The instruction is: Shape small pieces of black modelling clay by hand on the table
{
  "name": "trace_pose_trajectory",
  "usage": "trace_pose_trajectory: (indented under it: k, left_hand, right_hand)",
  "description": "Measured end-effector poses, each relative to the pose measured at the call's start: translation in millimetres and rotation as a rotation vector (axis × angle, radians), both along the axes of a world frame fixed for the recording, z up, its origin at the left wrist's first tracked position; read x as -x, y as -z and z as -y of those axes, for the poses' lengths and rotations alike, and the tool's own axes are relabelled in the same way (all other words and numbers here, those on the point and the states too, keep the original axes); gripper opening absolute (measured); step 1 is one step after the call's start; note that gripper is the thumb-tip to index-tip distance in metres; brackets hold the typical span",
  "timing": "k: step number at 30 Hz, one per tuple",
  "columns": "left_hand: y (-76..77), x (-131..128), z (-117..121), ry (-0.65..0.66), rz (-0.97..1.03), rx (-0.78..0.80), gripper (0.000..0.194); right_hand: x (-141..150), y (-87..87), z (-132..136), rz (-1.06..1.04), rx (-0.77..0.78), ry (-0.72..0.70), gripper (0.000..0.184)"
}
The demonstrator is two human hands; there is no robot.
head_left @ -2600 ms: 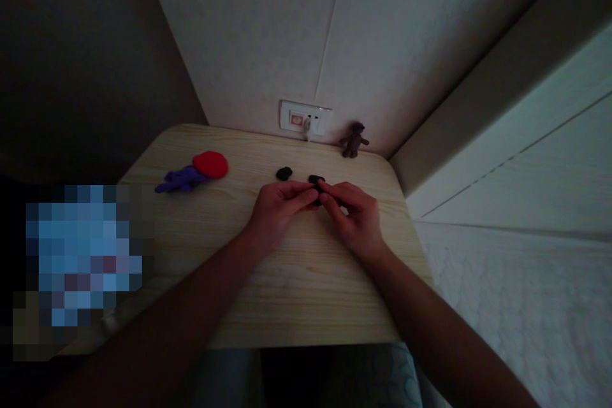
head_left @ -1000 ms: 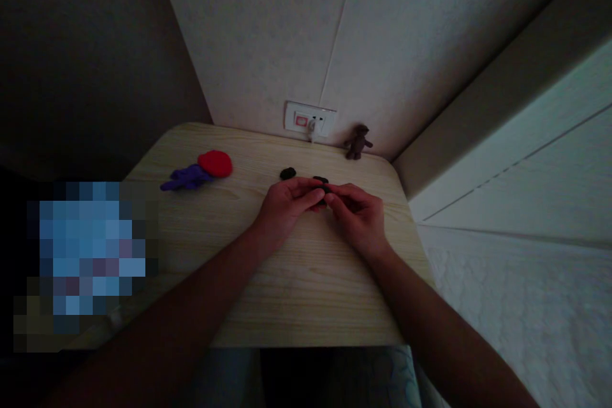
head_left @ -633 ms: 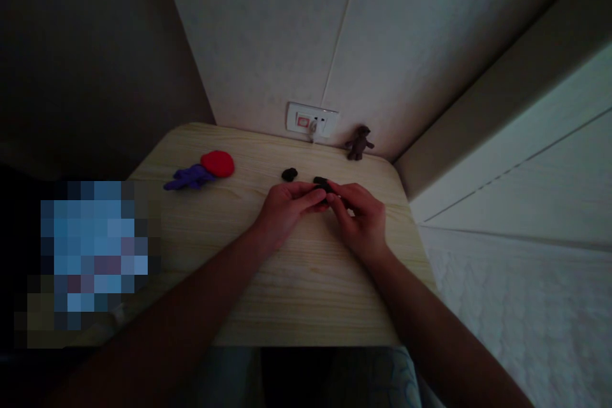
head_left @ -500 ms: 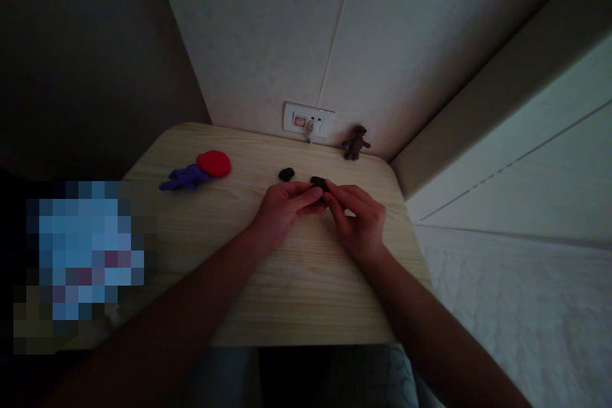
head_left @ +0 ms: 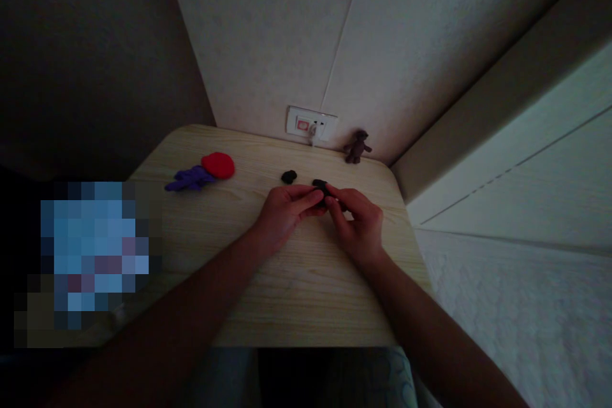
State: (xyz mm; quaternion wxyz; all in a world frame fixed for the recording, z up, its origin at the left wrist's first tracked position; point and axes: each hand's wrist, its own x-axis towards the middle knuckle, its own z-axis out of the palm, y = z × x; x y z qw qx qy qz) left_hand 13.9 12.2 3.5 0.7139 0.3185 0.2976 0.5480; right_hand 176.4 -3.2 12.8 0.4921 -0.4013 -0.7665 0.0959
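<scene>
Over the middle of the table, my left hand (head_left: 282,213) and my right hand (head_left: 359,220) meet around a piece of black modelling clay (head_left: 320,185). Thumb and fingers of each hand pinch it from either side, and they cover much of its shape. Just beyond my left fingers lies a smaller lump of black clay (head_left: 289,176), touched by neither hand.
On the wooden table (head_left: 268,306), a red disc (head_left: 218,166) rests against purple clay pieces (head_left: 190,178) at the left. A brown bear figure (head_left: 357,147) stands by the wall, near a socket (head_left: 312,124) with a plug. A pixelated patch blurs the left side.
My fingers have shifted slightly on the black clay, and a little more of it shows between them. The whole view has moved a touch; the other things stay put.
</scene>
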Motion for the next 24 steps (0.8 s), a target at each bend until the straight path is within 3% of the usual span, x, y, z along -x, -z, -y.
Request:
trace_pose_trajectory:
  k: [3,10,17,24]
  left_hand:
    - [-1.6,-0.5,0.5,0.015,-0.006,-0.011,0.028]
    - [-1.0,1.0,0.2,-0.005,-0.017,-0.007,0.026]
    - [-4.1,0.0,0.2,0.023,0.005,-0.007,0.025]
    - [3.8,0.5,-0.6,0.01,-0.037,-0.054,0.023]
  right_hand:
    - [-1.4,1.2,-2.3,-0.09,0.046,-0.018,0.028]
    - [-0.3,-0.3,-3.5,-0.03,0.053,-0.075,0.027]
    - [3.0,2.7,-0.1,0.006,-0.061,-0.005,0.035]
    - [1.3,-4.9,-1.9,0.037,0.016,-0.06,0.025]
